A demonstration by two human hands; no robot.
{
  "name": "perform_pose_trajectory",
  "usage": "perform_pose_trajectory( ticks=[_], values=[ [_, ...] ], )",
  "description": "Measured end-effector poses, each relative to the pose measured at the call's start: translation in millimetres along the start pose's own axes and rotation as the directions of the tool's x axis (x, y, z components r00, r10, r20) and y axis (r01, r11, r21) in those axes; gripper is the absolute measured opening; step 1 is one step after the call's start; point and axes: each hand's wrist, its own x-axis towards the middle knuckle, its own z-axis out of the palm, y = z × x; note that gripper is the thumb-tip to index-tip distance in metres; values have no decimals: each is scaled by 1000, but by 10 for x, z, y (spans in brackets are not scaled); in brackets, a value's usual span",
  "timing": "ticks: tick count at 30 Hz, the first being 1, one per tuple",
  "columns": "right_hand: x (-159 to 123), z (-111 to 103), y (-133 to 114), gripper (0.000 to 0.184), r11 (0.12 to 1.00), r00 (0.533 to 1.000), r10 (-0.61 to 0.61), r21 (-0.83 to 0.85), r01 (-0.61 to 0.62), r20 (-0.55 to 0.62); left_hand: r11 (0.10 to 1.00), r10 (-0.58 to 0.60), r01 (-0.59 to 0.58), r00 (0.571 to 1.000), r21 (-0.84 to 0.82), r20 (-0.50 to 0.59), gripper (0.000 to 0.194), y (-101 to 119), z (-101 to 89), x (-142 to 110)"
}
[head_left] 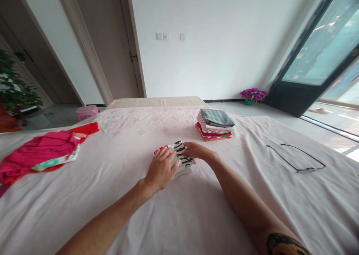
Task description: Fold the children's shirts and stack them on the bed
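A small white cloth garment (185,168) with black lettering and a red patch lies folded on the pale sheet in front of me. My left hand (162,169) rests on its left part, fingers stretched out and flat over the cloth. At the far right edge of the garment, my right hand (199,151) has its fingers curled and pinched on the fabric. Beyond it, slightly right, stands a neat stack of folded clothes (214,126), topped by a blue and orange striped piece.
Loose red and pink clothes (47,150) lie heaped at the left. Eyeglasses (305,169) rest on the sheet (112,210) at the right. A pink stool (86,112), purple flowers in a pot (254,95) and a green plant (17,85) stand beyond the sheet.
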Motion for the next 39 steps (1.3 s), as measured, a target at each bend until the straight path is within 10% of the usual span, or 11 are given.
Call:
perform_pose_trajectory(
  ticks=[11,17,26,39],
  values=[
    [-50,-42,-62,36,997,997,72,15,-71,-15,988,5,7,997,153,-75,57,-14,297,-44],
    [-123,-38,-265,37,953,997,77,293,-72,-6,999,36,-32,994,39,-107,72,144,285,-55],
    [-208,-95,-330,43,879,989,-111,474,50,102,985,-77,54,988,-167,-131,31,134,158,58],
    [-405,-269,-315,19,972,964,117,-227,-62,239,900,-289,205,941,-384,-176,28,-15,203,29]
  ],
)
